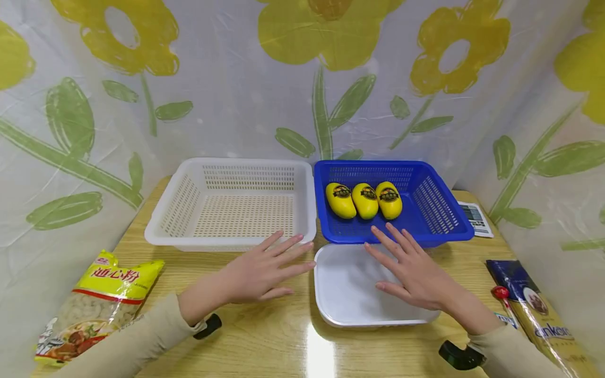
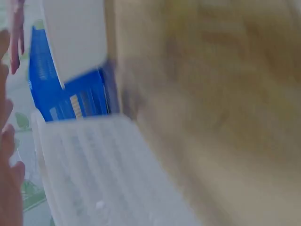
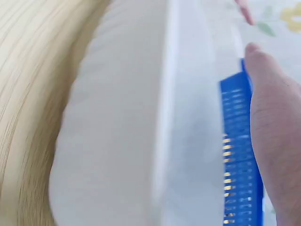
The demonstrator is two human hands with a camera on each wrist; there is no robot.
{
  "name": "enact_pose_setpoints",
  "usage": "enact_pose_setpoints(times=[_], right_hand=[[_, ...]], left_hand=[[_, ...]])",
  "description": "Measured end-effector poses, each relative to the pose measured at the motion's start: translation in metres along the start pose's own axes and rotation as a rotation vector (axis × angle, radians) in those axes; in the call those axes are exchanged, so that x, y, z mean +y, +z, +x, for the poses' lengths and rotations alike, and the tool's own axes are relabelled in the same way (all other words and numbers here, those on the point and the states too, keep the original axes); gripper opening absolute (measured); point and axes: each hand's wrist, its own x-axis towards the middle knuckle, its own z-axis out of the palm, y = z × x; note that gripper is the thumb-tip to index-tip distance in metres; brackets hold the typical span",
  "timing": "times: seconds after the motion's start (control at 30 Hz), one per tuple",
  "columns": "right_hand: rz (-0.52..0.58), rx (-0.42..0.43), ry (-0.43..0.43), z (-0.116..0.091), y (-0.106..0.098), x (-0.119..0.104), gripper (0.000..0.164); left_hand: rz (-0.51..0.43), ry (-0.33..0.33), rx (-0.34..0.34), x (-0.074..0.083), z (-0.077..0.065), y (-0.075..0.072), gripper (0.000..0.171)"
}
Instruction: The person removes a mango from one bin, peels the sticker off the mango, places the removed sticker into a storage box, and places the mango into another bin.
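Observation:
My left hand (image 1: 262, 270), fingers spread and holding nothing, hovers over the table just in front of the white basket (image 1: 231, 241). Above a shallow white tray (image 1: 373, 294) is my right hand (image 1: 411, 270), also spread, its fingertips toward the near rim of the blue basket (image 1: 439, 199). Three yellow mangoes (image 1: 365, 201) with dark labels lie side by side in the blue basket, toward its left. Nothing lies in the white basket. In the left wrist view only the edge of the left hand (image 2: 10, 183) shows; the right wrist view has the right thumb (image 3: 275, 122).
A yellow-topped bag of pasta (image 1: 104, 304) lies at the left. On the right are a blue and gold packet (image 1: 543, 315) and a red lollipop-like item (image 1: 501, 294). A printed card (image 1: 475, 219) sits behind the blue basket's right side. Flowered curtain (image 1: 236, 94) surrounds the table.

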Motion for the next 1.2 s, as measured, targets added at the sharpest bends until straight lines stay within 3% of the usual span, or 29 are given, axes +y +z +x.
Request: enact_pose_setpoints(times=[0.1,0.2,0.27,0.33,0.43,0.57,0.67,0.77,0.87,0.97,1.07,1.2], right_hand=[[0.126,0.136,0.047,-0.001,-0.010,-0.001,0.064],[0.258,0.289,0.137,-0.001,-0.024,0.001,0.055],[0.334,0.357,0.240,-0.001,-0.034,0.002,0.049],[0.390,0.381,0.357,-0.001,-0.042,0.004,0.048],[0.456,0.382,0.478,0.000,-0.050,0.012,0.046],[0.525,0.402,0.547,-0.002,-0.053,0.032,0.042],[0.559,0.424,0.662,-0.012,-0.055,0.058,0.040],[0.585,0.414,0.819,-0.032,-0.057,0.089,0.045],[0.631,0.339,0.924,-0.059,-0.053,0.117,0.052],[0.693,0.223,0.937,-0.084,-0.047,0.135,0.056],[0.775,0.103,0.886,-0.100,-0.039,0.145,0.059],[0.941,0.084,0.809,-0.105,-0.031,0.147,0.058]], left_hand=[[-0.182,-0.080,0.200,0.016,0.004,0.001,0.051],[-0.457,-0.255,0.337,0.037,0.011,0.004,0.037],[-0.661,-0.398,0.368,0.048,0.016,0.007,0.033],[-0.807,-0.514,0.368,0.055,0.020,0.010,0.032],[-0.886,-0.605,0.344,0.059,0.023,0.013,0.033],[-0.870,-0.621,0.327,0.058,0.024,0.010,0.033],[-0.875,-0.611,0.327,0.057,0.026,0.008,0.032],[-0.887,-0.593,0.323,0.054,0.028,0.006,0.032],[-0.921,-0.574,0.304,0.053,0.028,0.004,0.032],[-0.980,-0.560,0.285,0.049,0.030,0.000,0.032],[-1.054,-0.564,0.276,0.040,0.035,-0.010,0.033],[-1.109,-0.573,0.279,0.017,0.047,-0.026,0.035]])
